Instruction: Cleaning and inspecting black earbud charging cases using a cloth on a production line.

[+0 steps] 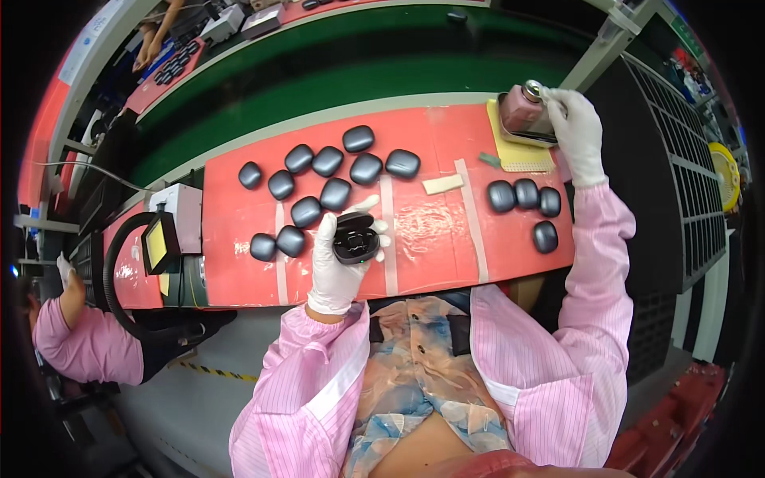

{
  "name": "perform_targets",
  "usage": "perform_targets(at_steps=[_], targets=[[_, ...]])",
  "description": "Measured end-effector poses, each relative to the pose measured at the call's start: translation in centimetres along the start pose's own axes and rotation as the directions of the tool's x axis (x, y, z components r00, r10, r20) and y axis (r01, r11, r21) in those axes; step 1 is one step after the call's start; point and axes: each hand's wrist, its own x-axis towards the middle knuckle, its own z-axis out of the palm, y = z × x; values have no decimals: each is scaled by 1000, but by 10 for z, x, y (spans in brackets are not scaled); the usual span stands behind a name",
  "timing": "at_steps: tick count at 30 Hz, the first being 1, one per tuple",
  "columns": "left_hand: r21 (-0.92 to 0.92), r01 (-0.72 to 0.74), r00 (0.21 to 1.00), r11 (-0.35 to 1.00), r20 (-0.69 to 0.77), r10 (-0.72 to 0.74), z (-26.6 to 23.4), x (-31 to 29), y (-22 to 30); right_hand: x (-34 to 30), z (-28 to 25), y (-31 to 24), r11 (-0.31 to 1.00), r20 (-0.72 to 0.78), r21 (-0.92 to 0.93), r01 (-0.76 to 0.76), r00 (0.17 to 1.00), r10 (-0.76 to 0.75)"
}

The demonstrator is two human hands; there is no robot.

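My left hand (341, 267), in a white glove, is wrapped round a dark earbud charging case (355, 240). The case's lid is raised, and a small green light glows at its front edge. At the far right, my gloved right hand (575, 127) has its fingers drawn together at the metal top of a pinkish bottle (522, 111). Whether something thin is pinched in those fingers is too small to tell. The bottle stands in a dark tray (530, 139) on a yellow notepad (518, 157).
Several closed grey-blue cases (335, 193) lie left of centre on the red mat (430, 239), with a smaller group (526, 193) at right. A cream block (443, 185) sits between them. A black hose (119, 263) and grey box (177, 215) stand left. Beyond runs a green conveyor (319, 72).
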Motion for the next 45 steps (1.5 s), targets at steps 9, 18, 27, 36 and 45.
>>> perform_targets(at_steps=[9,18,27,36,45], targets=[[79,21,981,997,-194,-5,40,18,10,30,-7,22,999,262,-21,29,965,-22],[0,-15,989,1000,-145,14,41,9,7,-90,21,-199,731,105,563,386,844,-527],[-431,265,959,863,206,-192,26,0,13,-101,16,-191,752,123,653,87,968,-219],[-462,200,955,864,-105,-278,29,-4,0,-118,13,-205,860,75,418,292,933,-353],[628,-476,854,616,163,494,22,-14,-15,-122,11,-220,822,232,548,153,917,-326]])
